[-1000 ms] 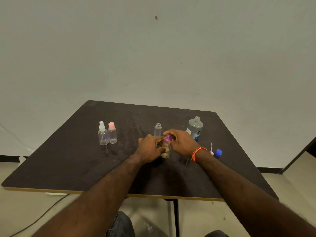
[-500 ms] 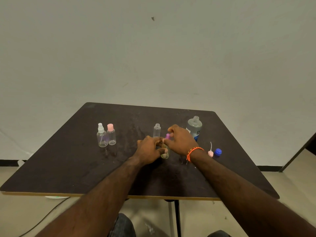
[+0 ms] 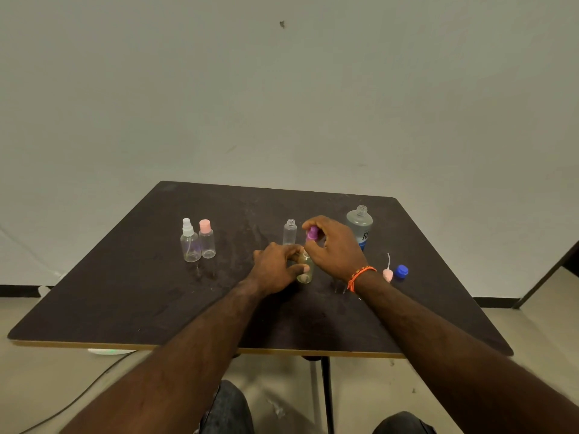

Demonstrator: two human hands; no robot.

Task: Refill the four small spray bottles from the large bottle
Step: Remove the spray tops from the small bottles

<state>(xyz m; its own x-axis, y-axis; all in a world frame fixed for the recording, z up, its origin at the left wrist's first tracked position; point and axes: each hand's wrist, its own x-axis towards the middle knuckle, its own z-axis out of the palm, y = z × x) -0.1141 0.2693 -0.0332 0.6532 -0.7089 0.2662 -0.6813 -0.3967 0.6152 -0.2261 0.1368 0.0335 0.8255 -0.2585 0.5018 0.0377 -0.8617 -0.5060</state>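
I judge the refill roughly midway. My left hand (image 3: 277,267) grips a small bottle (image 3: 304,269) mid-bench; my right hand (image 3: 336,249) pinches its purple spray cap (image 3: 311,233). An uncapped small bottle (image 3: 289,233) stands behind, the large bottle (image 3: 360,225) open near the far right corner.

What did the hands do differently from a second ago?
The right hand has lifted the purple spray cap up off the small bottle, keeping its pinch grip on it. The left hand still holds that bottle on the table. The large bottle, the open small bottle, the two capped bottles at left and the loose caps stayed put.
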